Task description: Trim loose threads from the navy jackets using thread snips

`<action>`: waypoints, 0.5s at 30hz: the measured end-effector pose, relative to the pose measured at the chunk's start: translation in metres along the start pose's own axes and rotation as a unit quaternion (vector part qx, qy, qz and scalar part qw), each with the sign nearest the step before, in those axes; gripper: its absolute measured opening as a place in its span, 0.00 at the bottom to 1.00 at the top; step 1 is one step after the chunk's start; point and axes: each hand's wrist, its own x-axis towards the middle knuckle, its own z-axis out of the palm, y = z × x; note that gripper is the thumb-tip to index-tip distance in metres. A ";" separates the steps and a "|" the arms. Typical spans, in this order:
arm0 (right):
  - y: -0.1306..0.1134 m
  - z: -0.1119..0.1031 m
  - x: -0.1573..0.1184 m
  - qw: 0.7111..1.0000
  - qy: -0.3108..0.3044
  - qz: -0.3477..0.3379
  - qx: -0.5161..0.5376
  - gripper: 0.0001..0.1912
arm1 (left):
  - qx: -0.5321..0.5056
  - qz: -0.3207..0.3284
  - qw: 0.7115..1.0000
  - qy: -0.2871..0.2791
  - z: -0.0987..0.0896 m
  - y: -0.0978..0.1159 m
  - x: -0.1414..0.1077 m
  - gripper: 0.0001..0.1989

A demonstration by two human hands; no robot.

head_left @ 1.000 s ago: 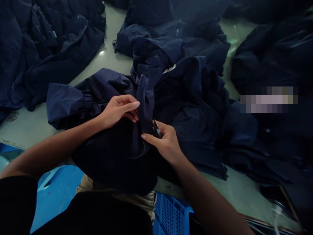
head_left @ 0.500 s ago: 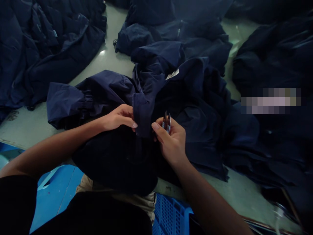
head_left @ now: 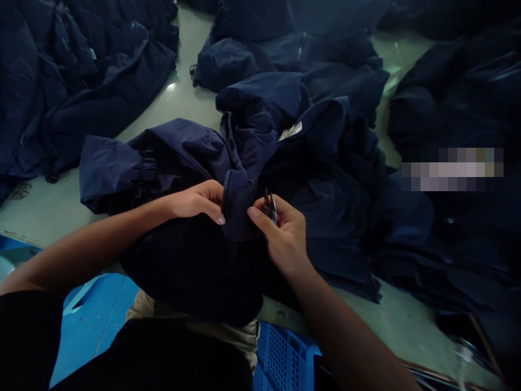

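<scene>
A dark blue jacket (head_left: 183,144) lies bunched on the table, its gathered cuff to the left and a white label (head_left: 290,131) near the collar. My left hand (head_left: 201,202) pinches the jacket's front edge beside the zipper teeth (head_left: 226,187). Just right of that strip, my right hand (head_left: 280,228) is closed around small thread snips (head_left: 269,206), blades pointing up and away from me. Its thumb and forefinger meet at the strip's right edge; whether they also grip the cloth I cannot tell.
More dark garments lie on the pale table (head_left: 191,41): a heap at left (head_left: 81,81), one behind (head_left: 260,54) and a pile at right (head_left: 456,108). Below the table edge stands a blue plastic crate (head_left: 285,358). A pixelated patch covers part of the right side.
The strip held between my hands has turned and dropped slightly, so its zipper teeth show more. My right hand has shifted a little left, and the snips have tilted.
</scene>
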 end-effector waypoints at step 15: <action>-0.009 0.000 -0.007 0.998 -0.025 -0.062 -0.018 0.06 | 0.285 0.044 0.954 -0.080 0.020 0.012 -0.005 0.12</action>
